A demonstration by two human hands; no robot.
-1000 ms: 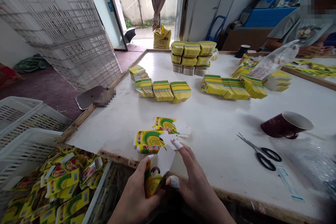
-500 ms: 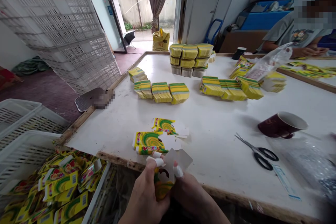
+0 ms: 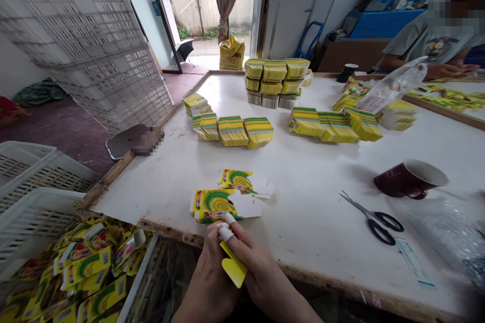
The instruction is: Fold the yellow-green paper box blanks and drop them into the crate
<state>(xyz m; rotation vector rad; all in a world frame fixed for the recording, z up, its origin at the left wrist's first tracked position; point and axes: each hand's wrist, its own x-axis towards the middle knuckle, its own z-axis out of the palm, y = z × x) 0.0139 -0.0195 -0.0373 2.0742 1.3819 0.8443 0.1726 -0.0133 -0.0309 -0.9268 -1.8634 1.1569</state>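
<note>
Both hands meet at the near table edge around a small yellow carton (image 3: 234,268), mostly covered by my fingers, with one rounded yellow flap showing. My left hand (image 3: 212,270) is closed about its left side. From the other side my right hand (image 3: 255,257) grips it, and white wraps cover some fingertips. Just beyond the hands lie flattened printed cartons (image 3: 215,202), yellow and green with white flaps. Slightly farther back is another small group of flat cartons (image 3: 235,179).
Crates of made-up boxes (image 3: 89,267) stand lower left. Carton bundles (image 3: 227,131) and a stacked block (image 3: 273,86) sit farther back. Scissors (image 3: 373,219), a dark mug (image 3: 409,179) and clear plastic (image 3: 447,242) lie right. A co-worker (image 3: 435,45) sits at the far right.
The carton has turned over in my hands: its white flaps and printed side no longer show, and a yellow flap now points down. My right hand has closed nearer the left.
</note>
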